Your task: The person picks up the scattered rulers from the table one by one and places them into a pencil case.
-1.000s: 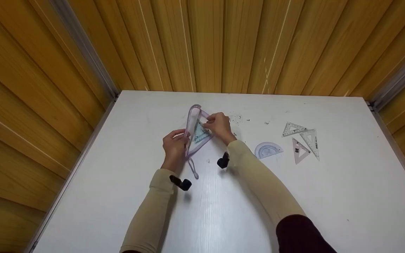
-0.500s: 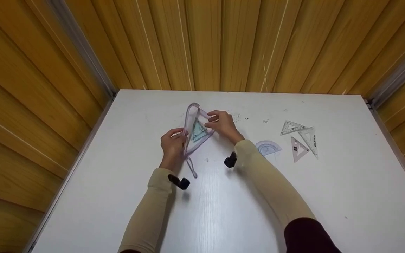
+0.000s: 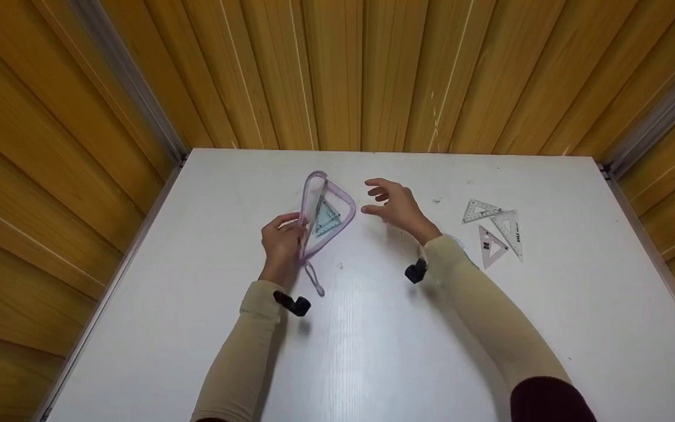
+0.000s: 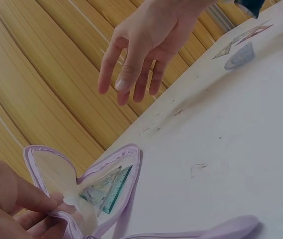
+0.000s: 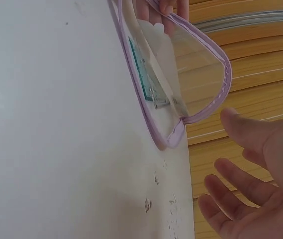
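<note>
My left hand (image 3: 280, 243) grips one side of a clear zip pouch (image 3: 349, 206) with lilac edging, holding its mouth spread apart. A lilac strap (image 3: 314, 280) hangs from its near end. Inside lies a teal set square (image 4: 119, 188), overlapped by a clear one; both also show through the plastic in the right wrist view. My right hand (image 3: 399, 205) is in the air just right of the pouch, fingers spread and slightly bent, with nothing in them. In the right wrist view its thumb is nearest the pouch edge.
On the white table to the right lie two clear set squares (image 3: 497, 211) (image 3: 517, 239), their corners overlapping, and a pinkish one (image 3: 486, 253). A bluish protractor (image 4: 240, 57) is mostly hidden under the right sleeve in the head view. Wood-panelled walls (image 3: 337, 70) enclose the table.
My right hand has let go of the teal set square inside the pouch and drawn back to the right, clear of the edging. The left hand keeps its grip on the pouch.
</note>
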`<action>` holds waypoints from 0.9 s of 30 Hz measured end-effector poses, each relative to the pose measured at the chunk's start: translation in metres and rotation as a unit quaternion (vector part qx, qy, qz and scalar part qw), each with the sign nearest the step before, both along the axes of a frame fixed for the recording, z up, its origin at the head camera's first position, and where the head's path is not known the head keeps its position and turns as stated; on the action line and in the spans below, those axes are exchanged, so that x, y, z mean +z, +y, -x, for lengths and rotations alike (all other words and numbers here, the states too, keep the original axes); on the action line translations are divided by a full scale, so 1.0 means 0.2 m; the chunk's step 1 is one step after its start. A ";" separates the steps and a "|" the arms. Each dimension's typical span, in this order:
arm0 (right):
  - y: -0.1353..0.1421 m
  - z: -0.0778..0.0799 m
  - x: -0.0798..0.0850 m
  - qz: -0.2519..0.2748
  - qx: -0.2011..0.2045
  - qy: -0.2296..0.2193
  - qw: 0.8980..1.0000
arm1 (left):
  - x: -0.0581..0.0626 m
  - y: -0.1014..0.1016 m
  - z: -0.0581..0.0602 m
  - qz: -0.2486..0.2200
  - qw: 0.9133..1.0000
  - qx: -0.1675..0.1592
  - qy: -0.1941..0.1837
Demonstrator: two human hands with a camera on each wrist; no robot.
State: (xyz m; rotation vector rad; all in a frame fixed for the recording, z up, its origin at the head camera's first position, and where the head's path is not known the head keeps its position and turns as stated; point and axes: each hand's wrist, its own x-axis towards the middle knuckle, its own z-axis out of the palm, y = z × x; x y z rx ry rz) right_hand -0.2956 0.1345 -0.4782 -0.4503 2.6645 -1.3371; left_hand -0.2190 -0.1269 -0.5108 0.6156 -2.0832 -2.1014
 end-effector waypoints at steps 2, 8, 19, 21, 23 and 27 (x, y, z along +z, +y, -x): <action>0.04 -0.02 0.01 -0.006 0.006 0.009 1.000 | 0.00 0.00 0.00 -0.002 1.000 0.000 -0.003; 0.14 -0.09 0.03 -0.033 0.024 0.033 0.999 | -0.02 0.00 -0.01 0.012 1.000 -0.002 -0.010; 0.31 -0.19 0.04 -0.057 0.059 0.046 0.996 | -0.01 0.00 0.01 -0.006 1.000 0.005 0.011; 0.34 -0.20 0.03 -0.062 0.063 0.046 0.995 | -0.01 0.01 0.01 -0.011 1.000 0.004 0.014; 0.37 -0.22 0.03 -0.064 0.065 0.044 0.995 | -0.02 0.01 0.01 -0.011 1.000 0.003 0.013; 0.43 -0.25 0.01 -0.065 0.058 0.027 0.996 | -0.02 0.01 0.01 -0.005 1.000 0.003 0.004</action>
